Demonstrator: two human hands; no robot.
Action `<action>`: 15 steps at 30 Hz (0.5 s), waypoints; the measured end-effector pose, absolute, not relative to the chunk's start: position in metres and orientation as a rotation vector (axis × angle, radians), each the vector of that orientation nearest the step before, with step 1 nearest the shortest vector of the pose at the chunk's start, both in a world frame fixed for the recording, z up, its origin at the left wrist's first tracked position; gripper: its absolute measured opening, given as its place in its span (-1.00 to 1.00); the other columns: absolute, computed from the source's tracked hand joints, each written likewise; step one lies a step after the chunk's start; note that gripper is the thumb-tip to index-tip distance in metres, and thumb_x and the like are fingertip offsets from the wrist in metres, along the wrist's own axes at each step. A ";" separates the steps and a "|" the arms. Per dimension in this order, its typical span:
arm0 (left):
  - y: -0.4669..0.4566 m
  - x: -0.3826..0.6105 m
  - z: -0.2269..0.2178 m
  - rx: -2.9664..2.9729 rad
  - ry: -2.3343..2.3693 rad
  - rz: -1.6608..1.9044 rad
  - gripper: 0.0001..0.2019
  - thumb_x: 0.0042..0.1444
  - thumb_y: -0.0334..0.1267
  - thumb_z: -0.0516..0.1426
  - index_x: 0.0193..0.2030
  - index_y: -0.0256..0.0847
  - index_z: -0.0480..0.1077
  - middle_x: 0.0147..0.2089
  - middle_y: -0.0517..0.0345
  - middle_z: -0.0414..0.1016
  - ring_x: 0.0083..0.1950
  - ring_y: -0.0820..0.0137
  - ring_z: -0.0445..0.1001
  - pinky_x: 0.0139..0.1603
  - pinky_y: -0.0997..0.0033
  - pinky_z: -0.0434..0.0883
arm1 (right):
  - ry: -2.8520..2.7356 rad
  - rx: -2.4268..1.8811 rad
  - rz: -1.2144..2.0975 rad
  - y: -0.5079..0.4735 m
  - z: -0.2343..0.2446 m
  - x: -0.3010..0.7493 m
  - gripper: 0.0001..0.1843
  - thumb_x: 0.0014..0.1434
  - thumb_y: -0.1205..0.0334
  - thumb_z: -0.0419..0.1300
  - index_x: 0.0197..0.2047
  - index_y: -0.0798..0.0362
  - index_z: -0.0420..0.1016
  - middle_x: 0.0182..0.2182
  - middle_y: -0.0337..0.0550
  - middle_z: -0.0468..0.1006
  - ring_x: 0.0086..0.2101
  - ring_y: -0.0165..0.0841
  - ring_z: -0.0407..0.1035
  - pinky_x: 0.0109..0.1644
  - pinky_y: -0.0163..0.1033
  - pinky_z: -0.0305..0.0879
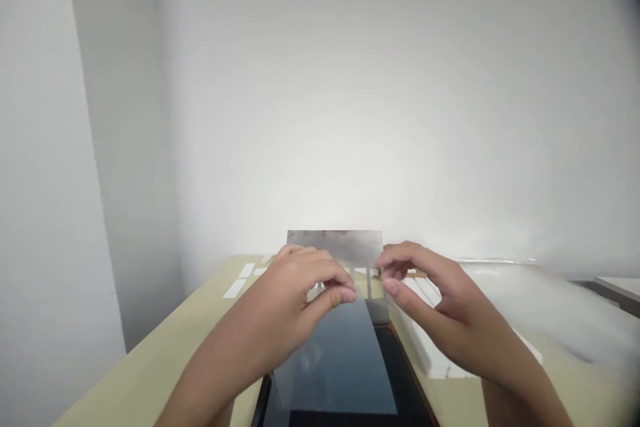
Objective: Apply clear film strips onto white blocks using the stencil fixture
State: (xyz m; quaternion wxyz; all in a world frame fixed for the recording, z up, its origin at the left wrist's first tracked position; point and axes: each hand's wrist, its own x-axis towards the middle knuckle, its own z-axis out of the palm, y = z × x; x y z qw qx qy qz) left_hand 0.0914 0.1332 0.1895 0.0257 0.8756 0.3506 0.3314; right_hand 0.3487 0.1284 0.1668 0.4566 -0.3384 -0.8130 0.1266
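Left hand: thumb and fingertips of the left hand (300,287) come almost together, just beside the far end of the bluish sheet; I cannot tell whether they pinch anything.
Right hand: the right hand (440,290) is half curled, with a narrow gap between thumb and forefinger, beside the right edge of the grey plate; contact is unclear.
Bluish sheet: the translucent bluish sheet (343,360) lies lengthwise between the forearms, over the black panel (403,367), which has an orange line along its right edge.
Grey plate: the grey plate (335,241) is upright at the far side, beyond the hands, narrow strips showing below it.
Right side: a white slab (433,361) sits partly under the right hand, near clear plastic wrapping (540,310).
Far left: white strips (234,289) lie on the pale yellow table (165,353).
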 end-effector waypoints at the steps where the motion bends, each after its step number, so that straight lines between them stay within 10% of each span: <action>1: 0.134 0.091 0.189 2.722 1.064 1.027 -0.85 0.44 -0.21 0.19 -0.19 0.01 0.56 -0.22 0.39 0.62 -0.17 0.41 0.52 0.07 0.35 0.30 | -2.017 -0.807 0.306 0.128 0.168 0.346 -0.89 0.47 0.14 0.18 0.03 -0.16 0.49 -0.14 -0.23 0.56 -0.09 -0.30 0.44 0.04 -0.18 0.33; 15: 0.129 0.091 0.191 2.791 0.878 1.171 -0.82 0.47 -0.31 0.15 -0.15 -0.01 0.55 -0.23 0.34 0.62 -0.17 0.39 0.52 0.04 0.32 0.31 | -2.067 -0.732 0.360 0.126 0.172 0.338 -0.88 0.44 0.21 0.23 -0.21 -0.07 0.51 -0.32 -0.30 0.54 -0.28 -0.38 0.37 -0.14 -0.28 0.30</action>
